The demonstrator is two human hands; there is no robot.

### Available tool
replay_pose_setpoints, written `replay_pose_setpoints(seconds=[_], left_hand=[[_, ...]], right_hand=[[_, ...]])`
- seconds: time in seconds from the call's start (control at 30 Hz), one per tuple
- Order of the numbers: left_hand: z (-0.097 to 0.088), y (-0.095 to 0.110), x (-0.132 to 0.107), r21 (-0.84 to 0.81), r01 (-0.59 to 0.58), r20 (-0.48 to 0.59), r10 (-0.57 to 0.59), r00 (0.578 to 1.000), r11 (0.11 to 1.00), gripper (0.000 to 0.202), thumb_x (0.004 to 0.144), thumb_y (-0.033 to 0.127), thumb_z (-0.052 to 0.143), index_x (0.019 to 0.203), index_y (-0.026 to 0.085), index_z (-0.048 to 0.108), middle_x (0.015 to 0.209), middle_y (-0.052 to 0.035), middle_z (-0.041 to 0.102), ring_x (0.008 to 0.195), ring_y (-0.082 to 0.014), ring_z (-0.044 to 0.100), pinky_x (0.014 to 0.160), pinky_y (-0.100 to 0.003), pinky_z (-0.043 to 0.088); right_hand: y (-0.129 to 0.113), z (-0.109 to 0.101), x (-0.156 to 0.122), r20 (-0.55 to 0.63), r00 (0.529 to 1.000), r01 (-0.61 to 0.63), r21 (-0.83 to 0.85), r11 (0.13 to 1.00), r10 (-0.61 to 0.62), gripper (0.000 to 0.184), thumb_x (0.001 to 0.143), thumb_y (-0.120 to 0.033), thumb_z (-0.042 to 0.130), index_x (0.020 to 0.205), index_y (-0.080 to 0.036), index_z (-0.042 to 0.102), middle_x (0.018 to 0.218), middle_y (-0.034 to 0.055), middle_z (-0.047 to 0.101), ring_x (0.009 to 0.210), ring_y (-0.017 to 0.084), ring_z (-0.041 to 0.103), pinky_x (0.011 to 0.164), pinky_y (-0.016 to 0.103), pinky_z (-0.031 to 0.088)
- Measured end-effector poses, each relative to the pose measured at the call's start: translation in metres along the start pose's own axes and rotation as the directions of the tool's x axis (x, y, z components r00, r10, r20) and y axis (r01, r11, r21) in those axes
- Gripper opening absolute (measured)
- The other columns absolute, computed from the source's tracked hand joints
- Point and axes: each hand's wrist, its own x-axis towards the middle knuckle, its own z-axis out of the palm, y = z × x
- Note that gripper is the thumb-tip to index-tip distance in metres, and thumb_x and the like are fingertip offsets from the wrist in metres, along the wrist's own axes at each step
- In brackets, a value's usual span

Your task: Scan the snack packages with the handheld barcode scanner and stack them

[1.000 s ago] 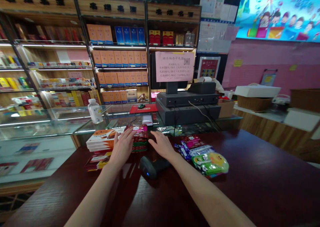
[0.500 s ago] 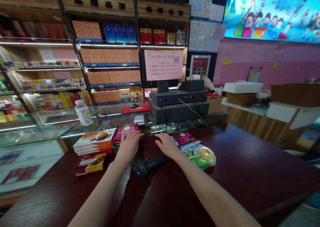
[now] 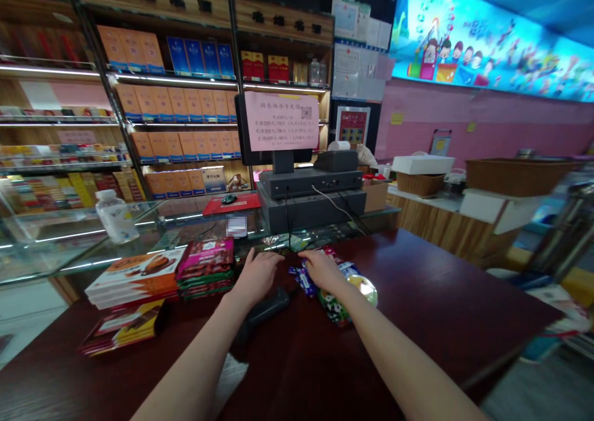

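Resting with fingers (image 3: 265,261) unclenched, the left hand (image 3: 257,278) sits beside stacked magenta snack packets (image 3: 205,264) on the dark red wooden worktop (image 3: 440,285), while the open right hand (image 3: 322,271) lies over loose foil snack bags (image 3: 336,312), a black handheld barcode scanner (image 3: 264,309) kept within easy reach.

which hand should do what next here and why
Probably pick up the barcode scanner with your left hand. It lies on the dark counter just below that hand, which seems to hold nothing, while your right hand rests on the snack packets, so a scan looks like the handiest move.
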Motion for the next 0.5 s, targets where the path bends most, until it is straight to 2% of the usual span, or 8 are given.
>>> replay_pose_setpoints(seconds=[0.1,0.27,0.5], left_hand=[[0.009,0.008,0.010,-0.040,0.015,0.077,-0.012,0.997,0.999,0.044,0.090,0.012,0.041,0.125,0.030,0.061,0.134,-0.0032,0.065,0.129,-0.0241,0.056,0.118,-0.060,0.018],[0.024,0.018,0.028,-0.075,0.013,0.135,-0.003,0.991,0.997,0.044,0.089,0.015,0.045,0.128,0.029,0.060,0.132,-0.0057,0.067,0.126,-0.0256,0.058,0.117,-0.058,0.022],[0.048,0.033,0.055,-0.134,0.060,0.201,-0.032,0.979,0.989,0.045,0.090,0.026,0.046,0.135,0.026,0.054,0.134,-0.0092,0.065,0.129,-0.0269,0.056,0.115,-0.054,0.028]], right_hand=[[0.016,-0.005,0.001,0.023,0.998,-0.053,-0.026,0.998,0.053,0.040,0.094,-0.017,0.042,0.125,-0.026,0.066,0.127,0.0061,0.070,0.120,0.024,0.061,0.099,0.037,0.041],[0.039,-0.010,0.006,0.055,0.991,-0.122,-0.063,0.991,0.125,0.043,0.092,-0.016,0.041,0.126,-0.029,0.065,0.127,0.0069,0.070,0.121,0.027,0.060,0.096,0.041,0.041],[0.068,-0.011,0.018,0.084,0.977,-0.187,-0.112,0.976,0.197,0.045,0.092,-0.016,0.041,0.130,-0.026,0.062,0.127,0.0114,0.069,0.120,0.031,0.061,0.095,0.046,0.042]])
